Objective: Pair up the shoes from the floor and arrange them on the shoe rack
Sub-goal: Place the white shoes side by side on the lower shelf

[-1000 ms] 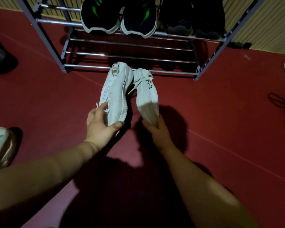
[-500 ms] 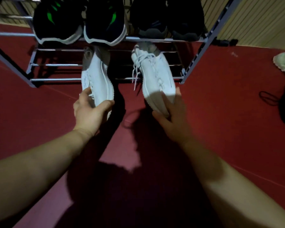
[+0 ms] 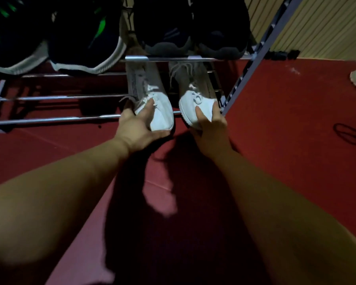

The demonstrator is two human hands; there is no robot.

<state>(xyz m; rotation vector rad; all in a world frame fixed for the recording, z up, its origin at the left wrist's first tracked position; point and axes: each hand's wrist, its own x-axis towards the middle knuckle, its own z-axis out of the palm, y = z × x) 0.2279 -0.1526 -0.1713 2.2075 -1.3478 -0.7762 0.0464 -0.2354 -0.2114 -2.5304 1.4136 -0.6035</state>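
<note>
Left hand (image 3: pixel 136 128) gripping left white shoe (image 3: pixel 152 103), right hand (image 3: pixel 211 125) gripping right white shoe (image 3: pixel 195 99); both on shoe rack (image 3: pixel 56 119) lower rails ahead.

Each hand grips a white sneaker on the shoe rack (image 3: pixel 56 118): left hand (image 3: pixel 138 128) on left sneaker (image 3: pixel 160 118), right hand (image 3: pixel 212 128) on right sneaker (image 3: pixel 195 105), side by side.

A metal shoe rack with shiny bars (image 3: pixel 60 118) stands on the dark red floor (image 3: pixel 275 140). Two white lace-up shoes (image 3: pixel 150 95) sit side by side on its low bars. Dark shoes with white soles (image 3: pixel 86 38) sit above.
</note>
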